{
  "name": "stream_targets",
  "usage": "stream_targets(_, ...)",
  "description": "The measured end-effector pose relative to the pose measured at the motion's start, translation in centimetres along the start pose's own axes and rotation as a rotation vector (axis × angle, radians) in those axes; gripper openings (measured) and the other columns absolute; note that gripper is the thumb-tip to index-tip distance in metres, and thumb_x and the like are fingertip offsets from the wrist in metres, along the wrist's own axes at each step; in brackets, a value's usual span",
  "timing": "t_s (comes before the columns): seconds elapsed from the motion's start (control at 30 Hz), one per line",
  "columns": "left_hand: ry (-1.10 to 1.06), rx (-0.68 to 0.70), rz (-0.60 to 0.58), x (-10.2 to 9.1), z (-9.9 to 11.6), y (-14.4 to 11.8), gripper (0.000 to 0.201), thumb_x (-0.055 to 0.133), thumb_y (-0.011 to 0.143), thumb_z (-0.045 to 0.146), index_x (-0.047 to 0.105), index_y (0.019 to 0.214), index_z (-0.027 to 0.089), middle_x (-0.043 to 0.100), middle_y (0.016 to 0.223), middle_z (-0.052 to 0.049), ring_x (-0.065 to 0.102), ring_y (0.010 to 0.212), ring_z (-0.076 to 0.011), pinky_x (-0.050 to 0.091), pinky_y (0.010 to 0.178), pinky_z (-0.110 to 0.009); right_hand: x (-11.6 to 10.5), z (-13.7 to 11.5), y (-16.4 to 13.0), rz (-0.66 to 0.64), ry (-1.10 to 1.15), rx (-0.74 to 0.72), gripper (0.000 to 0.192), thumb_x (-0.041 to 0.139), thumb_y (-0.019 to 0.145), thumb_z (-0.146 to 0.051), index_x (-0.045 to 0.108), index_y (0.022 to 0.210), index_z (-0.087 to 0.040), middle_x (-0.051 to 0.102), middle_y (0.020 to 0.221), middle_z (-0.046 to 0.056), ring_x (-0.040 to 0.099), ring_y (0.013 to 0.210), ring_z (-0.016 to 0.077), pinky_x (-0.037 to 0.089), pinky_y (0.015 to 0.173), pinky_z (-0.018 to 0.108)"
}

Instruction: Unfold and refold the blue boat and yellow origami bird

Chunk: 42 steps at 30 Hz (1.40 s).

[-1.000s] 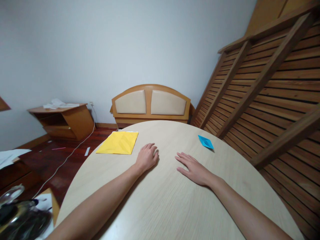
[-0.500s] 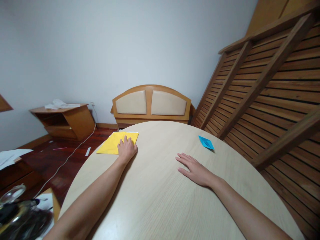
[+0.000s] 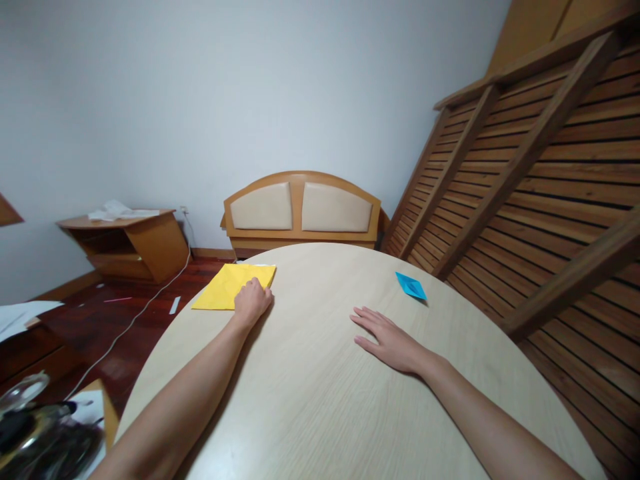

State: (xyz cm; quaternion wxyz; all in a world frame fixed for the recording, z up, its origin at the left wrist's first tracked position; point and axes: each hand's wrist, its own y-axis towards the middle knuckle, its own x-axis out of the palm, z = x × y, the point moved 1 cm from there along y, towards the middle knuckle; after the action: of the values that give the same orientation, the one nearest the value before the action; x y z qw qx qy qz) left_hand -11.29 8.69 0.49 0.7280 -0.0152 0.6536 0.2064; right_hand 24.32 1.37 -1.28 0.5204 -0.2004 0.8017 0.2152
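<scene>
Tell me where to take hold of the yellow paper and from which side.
Probably the near right corner of the yellow paper, from the person's side: it lies flat at the table edge, and the left hand rests there already.

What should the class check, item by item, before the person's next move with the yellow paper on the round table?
1. Left hand on yellow paper: ok, resting on its near right corner.
2. Paper actually pinched: cannot tell, fingers curl over it.
3. Paper fully on table: not ok, it lies at the far left rim.
4. Right hand free: ok, flat on the table, holding nothing.
5. Blue folded paper out of the way: ok, apart at far right.
</scene>
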Motion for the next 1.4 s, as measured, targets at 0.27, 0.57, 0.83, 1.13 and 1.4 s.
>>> stream_targets(0.27,0.003,0.029,-0.001,-0.7,-0.1,0.0,0.032,0.039,0.093,0.029,0.064,0.101,0.010,0.070,0.103,-0.020,0.068,0.093,-0.0326,0.051,0.074,-0.038,-0.1,-0.1,-0.1,-0.028,-0.014,0.018,0.067,0.038,0.096,-0.064,0.046,0.147,-0.022,0.034,0.158,0.007,0.026,0.148,0.0260,0.020,0.122,0.046)
stream_targets(0.57,-0.088,0.472,0.131,-2.2,4.6,-4.0,0.021,0.046,0.090,0.022,0.063,0.099,0.016,0.066,0.116,-0.013,0.062,0.110,-0.0267,0.048,0.094,-0.037,0.0,-0.1,0.0,-0.024,0.006,0.019,0.065,0.040,0.095,-0.063,0.047,0.146,-0.023,0.035,0.158,0.006,0.026,0.148,0.0259,0.019,0.122,0.045)
stream_targets(0.83,-0.348,1.089,-0.124,-1.8,8.3,-9.7,0.017,0.049,0.086,0.019,0.064,0.095,0.017,0.064,0.127,-0.010,0.057,0.121,-0.0256,0.044,0.106,-0.039,-0.6,-0.3,0.4,0.219,0.090,0.118,0.040,0.041,0.098,-0.044,0.062,0.122,-0.020,0.065,0.128,0.011,0.059,0.119,0.0252,0.044,0.103,0.043)
stream_targets(1.13,-0.534,1.415,-0.360,-2.7,8.5,-11.3,0.015,0.056,0.088,0.026,0.065,0.095,0.016,0.065,0.129,-0.012,0.060,0.121,-0.0259,0.049,0.103,-0.037,-1.9,-0.7,0.6,0.413,0.084,0.110,0.027,0.043,0.097,-0.034,0.063,0.109,-0.020,0.069,0.113,0.008,0.063,0.109,0.0236,0.048,0.098,0.041)
stream_targets(1.4,-0.601,1.586,-0.390,-2.5,9.6,-14.1,0.009,0.059,0.086,0.027,0.062,0.083,0.018,0.072,0.107,-0.012,0.067,0.101,-0.0234,0.054,0.089,-0.033,-0.6,-4.2,0.1,0.142,0.056,-0.024,0.044,0.041,0.100,-0.040,0.056,0.135,-0.018,0.054,0.145,0.009,0.046,0.135,0.0221,0.035,0.115,0.040)
